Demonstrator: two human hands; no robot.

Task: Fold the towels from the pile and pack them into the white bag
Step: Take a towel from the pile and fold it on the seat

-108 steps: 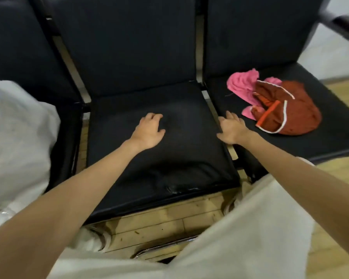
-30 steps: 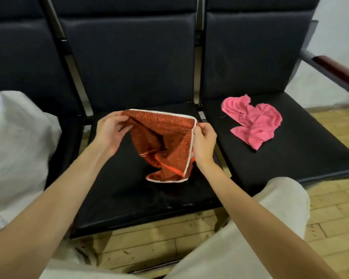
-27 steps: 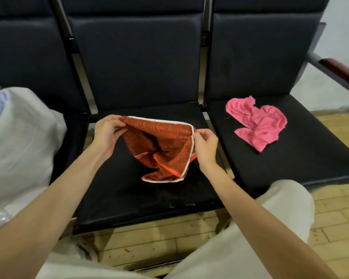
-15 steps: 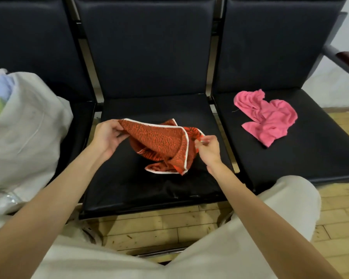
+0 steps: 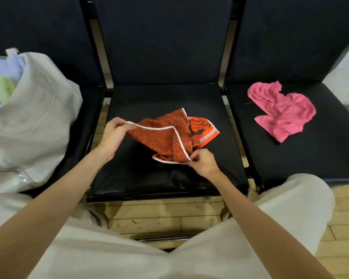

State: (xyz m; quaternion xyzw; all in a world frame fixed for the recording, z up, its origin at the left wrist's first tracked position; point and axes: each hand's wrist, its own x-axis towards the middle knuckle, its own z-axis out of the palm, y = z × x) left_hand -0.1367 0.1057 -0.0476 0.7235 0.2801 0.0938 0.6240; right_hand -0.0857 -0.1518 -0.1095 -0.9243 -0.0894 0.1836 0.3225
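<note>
An orange-red towel [image 5: 165,137] with a white border lies partly spread on the middle black seat [image 5: 165,178]. My left hand [image 5: 114,135] pinches its left corner, held a little above the seat. My right hand [image 5: 203,161] pinches the white-edged corner at the towel's near right. A crumpled pink towel [image 5: 281,111] lies alone on the right seat. The white bag [image 5: 34,121] sits on the left seat, open at the top, with pale blue and green cloth showing inside.
Three black padded seats stand in a row with tall backrests [image 5: 161,39]. Metal frame bars [image 5: 223,63] separate them. Wooden plank floor [image 5: 159,216] shows below the seat fronts. My pale trouser legs [image 5: 290,208] fill the bottom of the view.
The towel has come down from hanging between my hands onto the middle seat. My right hand moved nearer along the border to the near corner. The camera tilted down.
</note>
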